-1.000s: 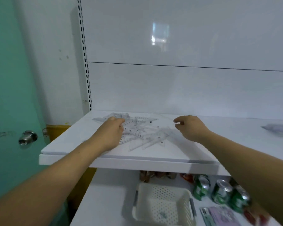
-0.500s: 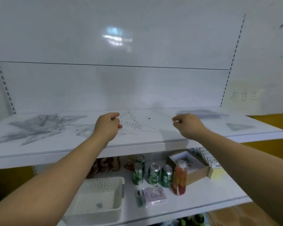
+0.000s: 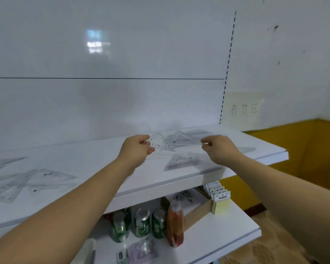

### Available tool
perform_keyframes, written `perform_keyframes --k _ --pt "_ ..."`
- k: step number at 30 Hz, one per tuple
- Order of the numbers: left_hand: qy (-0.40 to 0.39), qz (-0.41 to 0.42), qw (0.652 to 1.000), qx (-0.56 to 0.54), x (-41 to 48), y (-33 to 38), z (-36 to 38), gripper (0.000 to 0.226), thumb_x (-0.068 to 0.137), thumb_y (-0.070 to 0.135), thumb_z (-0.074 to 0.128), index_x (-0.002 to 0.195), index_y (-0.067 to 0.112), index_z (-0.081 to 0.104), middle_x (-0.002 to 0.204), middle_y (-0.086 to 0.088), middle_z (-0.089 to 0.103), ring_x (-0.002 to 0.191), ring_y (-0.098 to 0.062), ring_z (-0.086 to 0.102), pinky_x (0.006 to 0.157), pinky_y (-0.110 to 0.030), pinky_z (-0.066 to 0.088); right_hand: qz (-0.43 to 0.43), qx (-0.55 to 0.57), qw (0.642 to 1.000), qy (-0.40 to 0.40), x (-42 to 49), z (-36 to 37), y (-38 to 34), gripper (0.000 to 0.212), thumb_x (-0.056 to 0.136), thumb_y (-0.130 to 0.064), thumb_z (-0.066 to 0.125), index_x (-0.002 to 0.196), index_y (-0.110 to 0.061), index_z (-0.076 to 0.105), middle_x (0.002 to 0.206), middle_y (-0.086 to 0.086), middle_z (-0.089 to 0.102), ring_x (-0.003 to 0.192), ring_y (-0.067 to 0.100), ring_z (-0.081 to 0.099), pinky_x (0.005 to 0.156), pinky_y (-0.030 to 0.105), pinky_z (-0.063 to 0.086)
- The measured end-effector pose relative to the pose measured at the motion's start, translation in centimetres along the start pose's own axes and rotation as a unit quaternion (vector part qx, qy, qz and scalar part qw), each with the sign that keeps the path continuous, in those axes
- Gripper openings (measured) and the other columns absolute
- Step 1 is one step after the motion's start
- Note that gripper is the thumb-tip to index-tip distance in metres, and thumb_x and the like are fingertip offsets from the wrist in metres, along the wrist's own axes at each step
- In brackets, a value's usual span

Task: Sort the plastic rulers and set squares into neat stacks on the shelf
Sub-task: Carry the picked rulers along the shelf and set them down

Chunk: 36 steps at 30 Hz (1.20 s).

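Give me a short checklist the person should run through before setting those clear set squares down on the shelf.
1. Left hand grips the small numbered set square: ok.
2. Right hand pinches the larger clear set square by a corner: ok.
3. Stack on the shelf lies just below both hands: ok.
4. Held pieces match that stack's shape: cannot tell, the plastic is too faint.
5. Left pile tidied: not ok, its pieces lie fanned at different angles.
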<state>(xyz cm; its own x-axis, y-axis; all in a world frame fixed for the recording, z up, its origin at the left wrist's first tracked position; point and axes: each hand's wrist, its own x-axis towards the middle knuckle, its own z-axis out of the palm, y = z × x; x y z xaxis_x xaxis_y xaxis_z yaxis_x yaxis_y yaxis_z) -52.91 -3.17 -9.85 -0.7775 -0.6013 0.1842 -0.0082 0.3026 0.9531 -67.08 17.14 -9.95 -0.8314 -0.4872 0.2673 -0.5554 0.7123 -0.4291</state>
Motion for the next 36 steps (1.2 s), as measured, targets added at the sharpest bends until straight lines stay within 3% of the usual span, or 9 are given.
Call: perform_keyframes --k 2,5,7,10,13,18,25,31,36 --pt "-0.010 0.021 0.999 0.031 1.7 0.2 1.5 0.037 0.096 0.001 0.043 0.132 0.002 0.049 0.095 -0.010 0.062 0.074 -0.006 0.063 0.066 -0.009 0.050 0.004 -0.006 1.000 0.002 1.7 -0.1 1.4 0.034 0.098 -0.027 0.046 0.129 -0.020 0.057 0.130 0.003 0.059 0.114 0.023 0.055 0.097 0.032 0.044" --pt "-0.016 0.038 0.997 0.062 3.6 0.3 3.6 0.037 0.097 0.003 0.044 0.133 0.004 0.049 0.102 -0.014 0.064 0.071 -0.004 0.061 0.054 -0.003 0.044 0.008 -0.002 1.000 0.012 3.9 -0.3 3.6 0.033 0.097 -0.026 0.047 0.128 -0.020 0.058 0.129 0.003 0.060 0.113 0.023 0.056 0.094 0.029 0.042" --pt "-0.024 0.043 0.996 0.080 4.1 0.4 4.7 0.037 0.097 0.005 0.044 0.134 0.005 0.048 0.100 -0.012 0.064 0.074 -0.007 0.061 0.060 -0.008 0.047 0.006 0.008 1.000 0.014 4.9 -0.4 5.0 0.033 0.097 -0.026 0.048 0.127 -0.020 0.060 0.129 0.002 0.060 0.114 0.023 0.055 0.094 0.028 0.041" --pt "-0.023 0.053 0.991 0.117 4.4 0.7 6.0 0.038 0.096 0.007 0.046 0.134 0.007 0.051 0.095 0.002 0.061 0.091 -0.015 0.062 0.083 -0.026 0.048 -0.007 0.010 1.000 0.008 6.3 -0.8 6.5 0.033 0.097 -0.026 0.047 0.127 -0.021 0.059 0.130 0.002 0.059 0.115 0.022 0.054 0.095 0.028 0.041" --pt "0.001 0.071 0.982 0.176 3.9 1.2 7.2 0.038 0.097 0.012 0.047 0.135 0.013 0.051 0.109 0.006 0.057 0.108 -0.014 0.054 0.092 -0.021 0.035 -0.029 0.013 0.999 0.009 7.6 -1.4 8.1 0.033 0.097 -0.027 0.047 0.127 -0.022 0.059 0.129 0.002 0.059 0.114 0.022 0.054 0.095 0.028 0.040" --pt "0.046 0.066 0.960 0.269 1.7 1.4 8.8 0.038 0.099 0.017 0.045 0.137 0.019 0.048 0.127 0.000 0.050 0.121 -0.015 0.047 0.096 -0.020 0.029 -0.073 0.008 0.997 -0.025 8.6 -1.9 10.9 0.034 0.098 -0.028 0.044 0.129 -0.023 0.057 0.133 0.001 0.057 0.115 0.023 0.054 0.094 0.028 0.040" --pt "0.085 -0.016 0.945 0.315 -1.6 0.5 10.9 0.038 0.098 0.017 0.048 0.135 0.018 0.050 0.144 -0.005 0.041 0.133 -0.022 0.038 0.108 -0.030 0.027 -0.093 0.015 0.993 -0.064 8.1 -2.3 15.9 0.034 0.096 -0.030 0.046 0.128 -0.027 0.058 0.131 0.002 0.058 0.117 0.025 0.053 0.100 0.035 0.042" --pt "0.081 -0.069 0.925 0.365 -2.3 -0.1 11.0 0.040 0.096 0.021 0.043 0.135 0.012 0.050 0.142 -0.005 0.047 0.129 -0.022 0.044 0.106 -0.031 0.031 -0.086 -0.003 0.994 -0.073 7.9 -3.2 18.8 0.035 0.093 -0.034 0.046 0.125 -0.031 0.060 0.131 -0.005 0.058 0.119 0.021 0.052 0.101 0.039 0.042" --pt "0.085 -0.052 0.929 0.355 -2.8 -0.3 11.0 0.047 0.089 0.031 0.055 0.135 0.024 0.048 0.138 -0.001 0.050 0.124 -0.019 0.047 0.099 -0.032 0.036 -0.080 -0.003 0.992 -0.102 7.6 -3.4 20.3 0.035 0.093 -0.037 0.047 0.124 -0.031 0.060 0.133 -0.006 0.056 0.119 0.021 0.051 0.099 0.036 0.040"
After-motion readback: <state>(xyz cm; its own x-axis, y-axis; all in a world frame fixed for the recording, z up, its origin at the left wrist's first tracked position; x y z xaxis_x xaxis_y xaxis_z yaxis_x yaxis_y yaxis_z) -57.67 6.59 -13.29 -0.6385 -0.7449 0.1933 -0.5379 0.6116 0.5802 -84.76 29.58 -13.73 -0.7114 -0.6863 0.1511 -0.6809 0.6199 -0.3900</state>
